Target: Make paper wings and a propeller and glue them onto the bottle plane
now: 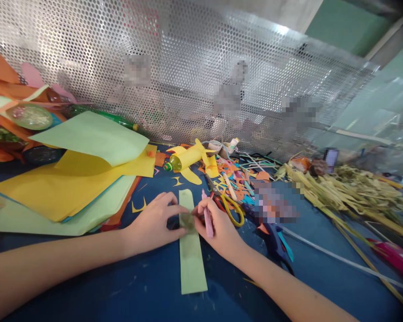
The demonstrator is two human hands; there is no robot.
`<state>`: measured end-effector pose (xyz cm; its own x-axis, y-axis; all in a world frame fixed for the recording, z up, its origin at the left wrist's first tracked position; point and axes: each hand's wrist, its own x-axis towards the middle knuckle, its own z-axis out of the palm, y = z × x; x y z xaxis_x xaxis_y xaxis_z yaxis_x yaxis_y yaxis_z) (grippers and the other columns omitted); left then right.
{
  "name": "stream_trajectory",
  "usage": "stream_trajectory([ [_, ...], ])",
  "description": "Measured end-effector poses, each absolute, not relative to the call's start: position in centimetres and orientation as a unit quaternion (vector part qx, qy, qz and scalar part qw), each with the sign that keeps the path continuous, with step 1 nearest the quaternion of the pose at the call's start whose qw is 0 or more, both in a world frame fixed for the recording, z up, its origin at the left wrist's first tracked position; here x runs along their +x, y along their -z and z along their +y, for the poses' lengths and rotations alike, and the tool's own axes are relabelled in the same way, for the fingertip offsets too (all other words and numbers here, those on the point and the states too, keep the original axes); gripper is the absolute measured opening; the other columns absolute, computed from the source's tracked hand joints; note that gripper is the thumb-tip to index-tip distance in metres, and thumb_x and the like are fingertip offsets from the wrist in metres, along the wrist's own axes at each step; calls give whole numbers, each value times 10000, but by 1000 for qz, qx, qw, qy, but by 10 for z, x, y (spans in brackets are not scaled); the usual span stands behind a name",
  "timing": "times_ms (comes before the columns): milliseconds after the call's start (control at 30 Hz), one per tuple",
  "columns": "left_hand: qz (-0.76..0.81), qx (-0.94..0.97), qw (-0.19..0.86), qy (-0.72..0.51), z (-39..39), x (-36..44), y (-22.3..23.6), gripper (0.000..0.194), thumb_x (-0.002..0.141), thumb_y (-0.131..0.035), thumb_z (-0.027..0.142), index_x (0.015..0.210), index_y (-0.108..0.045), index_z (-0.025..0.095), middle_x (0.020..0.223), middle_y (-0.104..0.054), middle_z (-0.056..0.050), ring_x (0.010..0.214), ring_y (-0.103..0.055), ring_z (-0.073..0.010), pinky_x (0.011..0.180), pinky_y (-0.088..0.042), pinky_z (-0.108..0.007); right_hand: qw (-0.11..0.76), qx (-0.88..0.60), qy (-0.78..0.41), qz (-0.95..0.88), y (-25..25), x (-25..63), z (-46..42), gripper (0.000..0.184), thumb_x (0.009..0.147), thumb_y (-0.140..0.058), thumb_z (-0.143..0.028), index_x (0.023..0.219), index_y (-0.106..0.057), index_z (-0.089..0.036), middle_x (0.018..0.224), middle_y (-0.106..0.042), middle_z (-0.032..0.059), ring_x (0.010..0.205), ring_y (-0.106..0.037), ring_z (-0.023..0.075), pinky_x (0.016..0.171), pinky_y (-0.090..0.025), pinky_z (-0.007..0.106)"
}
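Note:
A narrow pale green paper strip (192,270) lies lengthwise in front of me on the blue table. Its left edge is touched by my left hand (154,221), whose thumb and forefinger are spread apart on the paper. My right hand (221,230) is closed around a pink marker (207,217), the narrow end pointing up and away from me. The fingertips of that hand meet the middle of the strip from the right. A darker patch shows on the strip between both hands. Just beyond my right hand lie yellow-handled scissors (233,208).
Coloured paper sheets (87,188) are piled at the left. A yellow paper-wrapped bottle (186,160) lies behind the strip, beside scattered paper scraps (231,174). A dark blue glue gun (273,239) and dried husks (342,192) are at right. A perforated metal screen (188,58) stands behind.

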<state>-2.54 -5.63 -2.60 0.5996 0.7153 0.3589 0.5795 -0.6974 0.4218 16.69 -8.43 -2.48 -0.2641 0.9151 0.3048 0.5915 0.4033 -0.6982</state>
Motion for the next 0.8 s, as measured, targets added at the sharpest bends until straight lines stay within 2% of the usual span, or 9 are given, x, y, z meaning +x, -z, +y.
stream_trajectory([
  [133,409,880,119,-210,-55,-27,32,628,677,-585,590,1211,-550,263,991,-470,-67,917,-436,-255,850,-404,-431,362,-486,-281,-744,23,168,-87,126,862,-467,-343,830,-443,-223,721,-570,-14,590,-531,120,593,-438,242],
  [200,416,880,124,-195,-55,-27,32,660,668,-560,635,1217,-546,269,1002,-459,-70,929,-422,-266,868,-389,-451,391,-480,-324,-716,23,169,-87,203,918,-342,-372,905,-479,-223,680,-566,-17,578,-512,123,570,-422,243],
  [267,416,878,135,-193,-55,-27,31,675,647,-568,650,1212,-546,282,1005,-452,-67,940,-413,-272,871,-386,-453,426,-480,-351,-682,23,170,-85,222,932,-297,-348,966,-478,-224,633,-550,-31,540,-475,120,540,-396,242],
  [367,418,873,154,-198,-55,-27,30,709,611,-589,662,1214,-539,291,997,-447,-61,947,-408,-272,868,-387,-447,445,-487,-361,-660,22,171,-81,119,883,-421,-292,814,-481,-214,591,-520,-46,548,-476,118,554,-389,242],
  [433,421,871,160,-197,-54,-27,31,739,595,-589,677,1222,-531,289,1006,-448,-61,957,-405,-274,882,-375,-455,441,-484,-376,-655,21,171,-79,194,870,-447,-290,693,-441,-212,536,-494,-56,530,-478,112,571,-406,245],
  [600,423,873,156,-186,-52,-27,35,875,553,-562,742,1283,-478,267,1023,-448,-69,979,-394,-290,910,-347,-481,433,-478,-405,-647,22,170,-79,241,887,-439,-340,683,-388,-222,425,-432,-98,417,-435,92,495,-386,225],
  [733,422,876,146,-182,-51,-27,38,890,556,-539,761,1284,-481,252,1032,-440,-72,981,-396,-293,915,-343,-483,417,-493,-406,-646,26,170,-77,312,867,-490,-340,617,-349,-220,346,-369,-121,332,-361,69,426,-327,195],
  [800,422,876,145,-183,-51,-27,38,895,549,-540,764,1281,-485,253,1027,-442,-71,977,-397,-294,913,-345,-482,416,-496,-416,-639,27,171,-76,323,862,-498,-327,601,-342,-219,333,-367,-124,315,-346,64,424,-342,193],
])
